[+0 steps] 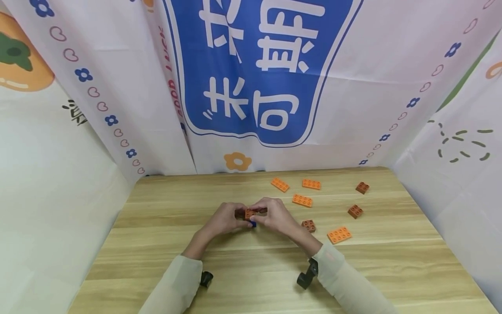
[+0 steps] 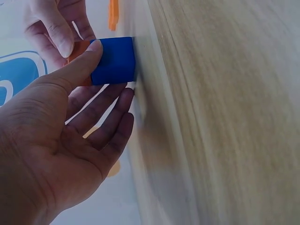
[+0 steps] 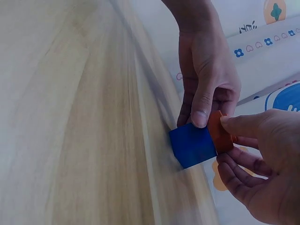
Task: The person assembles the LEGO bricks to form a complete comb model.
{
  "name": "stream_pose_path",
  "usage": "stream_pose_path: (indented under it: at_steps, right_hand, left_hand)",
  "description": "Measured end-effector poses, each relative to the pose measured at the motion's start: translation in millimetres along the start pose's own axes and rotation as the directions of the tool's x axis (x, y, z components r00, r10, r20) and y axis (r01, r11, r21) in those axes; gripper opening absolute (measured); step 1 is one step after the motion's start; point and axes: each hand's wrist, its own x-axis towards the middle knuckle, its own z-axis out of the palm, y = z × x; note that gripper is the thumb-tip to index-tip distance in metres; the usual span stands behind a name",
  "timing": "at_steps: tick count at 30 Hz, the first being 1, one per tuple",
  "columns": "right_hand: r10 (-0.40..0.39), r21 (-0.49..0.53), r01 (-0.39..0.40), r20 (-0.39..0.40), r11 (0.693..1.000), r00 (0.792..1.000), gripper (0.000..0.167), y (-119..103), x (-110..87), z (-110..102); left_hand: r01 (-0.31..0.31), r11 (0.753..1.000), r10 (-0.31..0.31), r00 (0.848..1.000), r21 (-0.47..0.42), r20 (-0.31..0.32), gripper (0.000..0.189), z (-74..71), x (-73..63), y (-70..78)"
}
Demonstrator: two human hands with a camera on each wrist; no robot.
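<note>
One blue block, pinched by left hand; right hand pinches brown brick stacked on it. Orange bricks lie right of the right hand.

Back from the left fingers, beyond the wrist, begins a long, pale grey-beige fabric sleeve, softly creased, with a loose, wide cuff. At its inner edge sits a small, black, rounded wrist device.

Behind the right fingers, a matching pale grey-beige cloth sleeve covers the forearm, with a faint pinkish patch near the cuff. A black, angular wrist mount juts from that cuff's inner side, ending in a blunt lobe. Between cuffs and fingertips, both hands are bare.
</note>
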Motion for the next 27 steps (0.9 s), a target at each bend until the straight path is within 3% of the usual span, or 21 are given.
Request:
stream_pose_path:
  at_steps: [11, 27]
  right_hand:
    - [0.010, 0.015, -0.010, -0.002, 1.000, 1.000, 0.032, 3, -2.5, -4]
    - [-0.025, -0.070, 0.023, -0.015, 0.997, 1.000, 0.037, 27, -8.6, -39]
  left_hand:
    - [0.006, 1.000, -0.006, 1.000, -0.024, -0.012, 0.024, -1.1, -3.2, 4.1]
    - [0.018, 0.999, -0.020, 0.999, -0.039, -0.040, 0.031, 2.5, -1.7, 5.6]
